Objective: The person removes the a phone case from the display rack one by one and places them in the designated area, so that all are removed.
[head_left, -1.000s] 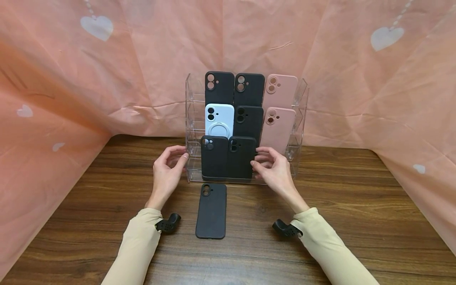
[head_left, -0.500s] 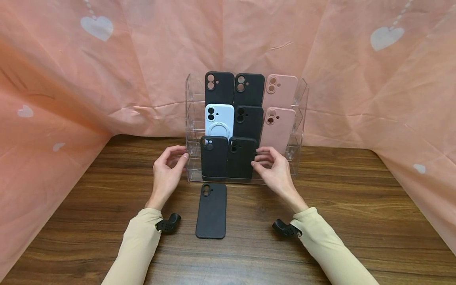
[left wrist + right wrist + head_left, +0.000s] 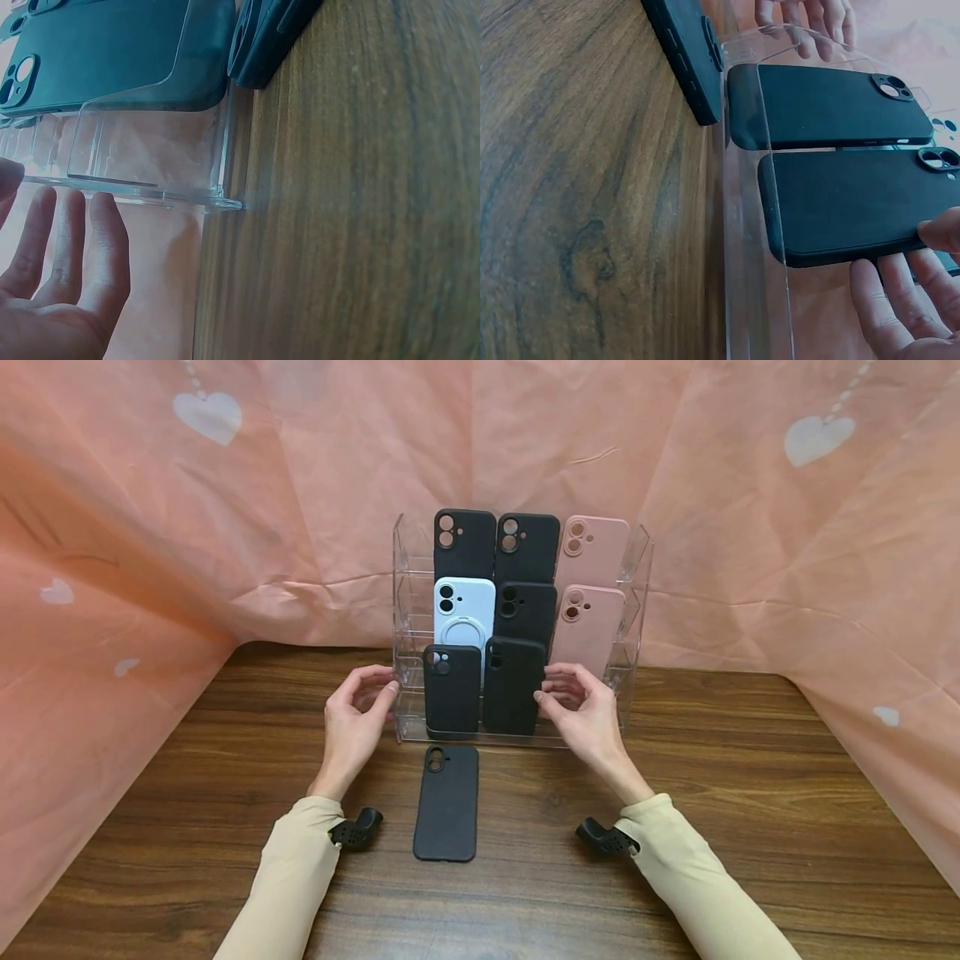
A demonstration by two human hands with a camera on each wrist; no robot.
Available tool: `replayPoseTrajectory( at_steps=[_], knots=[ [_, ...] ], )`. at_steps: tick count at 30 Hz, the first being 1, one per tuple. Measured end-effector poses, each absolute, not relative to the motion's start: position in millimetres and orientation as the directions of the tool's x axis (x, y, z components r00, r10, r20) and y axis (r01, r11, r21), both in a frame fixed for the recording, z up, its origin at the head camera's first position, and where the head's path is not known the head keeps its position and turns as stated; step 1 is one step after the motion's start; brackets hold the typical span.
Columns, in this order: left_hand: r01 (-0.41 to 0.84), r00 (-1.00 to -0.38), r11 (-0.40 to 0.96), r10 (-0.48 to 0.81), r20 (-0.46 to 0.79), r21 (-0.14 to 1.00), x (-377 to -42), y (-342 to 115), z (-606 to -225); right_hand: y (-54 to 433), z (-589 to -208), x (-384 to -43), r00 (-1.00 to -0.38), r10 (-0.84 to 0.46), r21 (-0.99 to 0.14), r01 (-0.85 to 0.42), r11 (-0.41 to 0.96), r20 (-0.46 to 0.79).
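Note:
A clear acrylic display stand (image 3: 408,718) holds phone cases in stepped rows. My right hand (image 3: 585,706) pinches the right edge of a black phone case (image 3: 513,689) in the front row, thumb on its face and fingers behind. That case leans slightly, with its lower end behind the stand's front lip (image 3: 776,300). My left hand (image 3: 356,714) holds the stand's left side, its fingertips against the outer panel (image 3: 150,191). Another black phone case (image 3: 452,689) stands left of the pinched one. A loose black phone case (image 3: 446,806) lies on the table before the stand.
Behind the front row are a white case (image 3: 463,602) with a ring, several more black cases (image 3: 465,556) and two pink cases (image 3: 588,627). A pink curtain (image 3: 300,485) encloses the wooden table (image 3: 712,760) at the back and sides.
My right hand has raised the pinched phone case slightly and shifted it right, widening the gap to its neighbour. My left hand stays at the stand's side.

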State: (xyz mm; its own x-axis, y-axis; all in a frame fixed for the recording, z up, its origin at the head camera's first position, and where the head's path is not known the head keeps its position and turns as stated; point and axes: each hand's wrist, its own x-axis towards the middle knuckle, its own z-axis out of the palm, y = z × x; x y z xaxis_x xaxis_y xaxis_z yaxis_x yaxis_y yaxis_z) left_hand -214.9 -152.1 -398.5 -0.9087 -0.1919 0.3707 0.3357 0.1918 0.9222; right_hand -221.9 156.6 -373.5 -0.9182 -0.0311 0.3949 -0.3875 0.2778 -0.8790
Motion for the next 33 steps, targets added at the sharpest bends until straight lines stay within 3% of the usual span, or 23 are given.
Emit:
replayPoseTrajectory(
  at_steps=[7,23,33],
  knots=[
    [0.339,-0.907,0.187,-0.195,0.373,0.922,-216,-151,-398,160,-365,-220,-0.917,-0.022,-0.885,-0.391,0.255,0.399],
    [0.333,-0.910,0.183,-0.194,0.366,0.925,-214,-151,-398,168,-357,-210,-0.962,-0.040,-0.958,-0.272,0.089,0.269],
    [0.345,-0.906,0.181,-0.194,0.377,0.921,-214,-151,-396,175,-358,-199,-0.970,-0.077,-0.968,-0.236,0.081,0.230]
  ],
)
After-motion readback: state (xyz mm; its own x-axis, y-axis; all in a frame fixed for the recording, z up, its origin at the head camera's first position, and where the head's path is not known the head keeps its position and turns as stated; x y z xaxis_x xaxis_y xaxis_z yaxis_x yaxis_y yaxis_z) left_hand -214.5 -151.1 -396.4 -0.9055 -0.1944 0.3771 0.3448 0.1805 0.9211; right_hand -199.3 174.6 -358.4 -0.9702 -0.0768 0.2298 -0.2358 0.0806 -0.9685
